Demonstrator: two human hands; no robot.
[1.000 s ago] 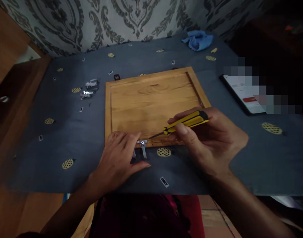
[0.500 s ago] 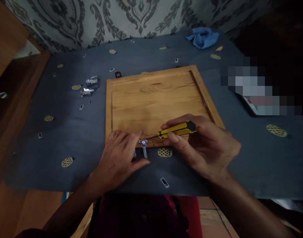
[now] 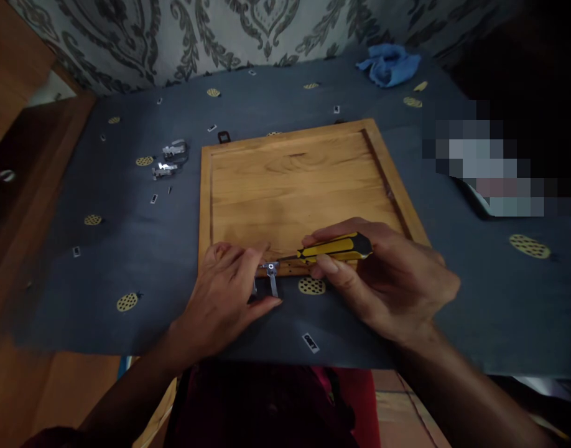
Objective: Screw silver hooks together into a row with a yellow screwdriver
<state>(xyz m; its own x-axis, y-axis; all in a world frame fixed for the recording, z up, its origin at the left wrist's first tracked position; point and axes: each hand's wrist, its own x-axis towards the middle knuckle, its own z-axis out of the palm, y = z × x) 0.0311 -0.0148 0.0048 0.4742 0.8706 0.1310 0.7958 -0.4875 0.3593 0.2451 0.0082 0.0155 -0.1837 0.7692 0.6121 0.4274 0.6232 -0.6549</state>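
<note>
A framed wooden panel point(image 3: 290, 186), like a small cabinet door, lies on the cloth-covered table. At its near edge sits a metal hinge point(image 3: 271, 269) with a cross-slot screw showing. My left hand point(image 3: 227, 286) is closed around the hinge, thumb below and fingers on the panel, steadying it against the wood. A screwdriver point(image 3: 334, 247) with a yellow and black handle is pinched in my right hand point(image 3: 388, 274). Its shaft points left, and the tip is close to the hinge; whether it touches a screw I cannot tell. Small holes show in the wood right of the hinge.
Loose metal hinges point(image 3: 170, 160) lie left of the panel. A dark handle point(image 3: 224, 137) shows at the panel's far edge. A blue cloth point(image 3: 389, 65) rests at the back right. A blurred-out patch point(image 3: 491, 162) covers something at the right. Wooden furniture point(image 3: 28, 162) stands at left.
The view has shifted slightly. Both hands keep nearly the same pose, and the screwdriver's handle is turned and tilted a little differently.
</note>
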